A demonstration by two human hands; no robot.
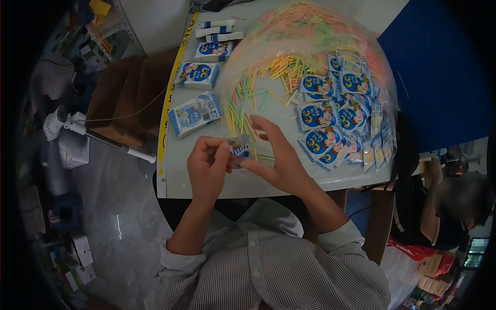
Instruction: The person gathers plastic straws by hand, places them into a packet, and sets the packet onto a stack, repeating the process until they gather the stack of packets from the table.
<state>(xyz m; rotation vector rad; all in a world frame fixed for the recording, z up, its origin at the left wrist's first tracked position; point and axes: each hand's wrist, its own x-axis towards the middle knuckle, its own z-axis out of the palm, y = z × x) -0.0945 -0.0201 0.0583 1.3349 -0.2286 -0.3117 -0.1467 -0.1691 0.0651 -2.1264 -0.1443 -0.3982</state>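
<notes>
Near the front of the table, my left hand [207, 163] pinches a small clear plastic packet [239, 148] with blue and white print. My right hand [279, 160] is open beside it, its thumb tip close to the packet's lower edge and its fingers spread above. Beyond my hands lie loose pastel sticks [240, 119] in yellow, green and pink. Many blue and white printed packets [318, 114] are heaped to the right, filled with similar sticks. At the left, a larger printed pack [195, 114] lies flat near my left hand.
More printed packs [197, 75] and blue-white strips [219, 31] line the table's left side. A big clear bag [305, 23] of colored sticks covers the back. Brown cardboard boxes [116, 98] and a white pole [103, 135] stand left. Another person [439, 201] sits at the right.
</notes>
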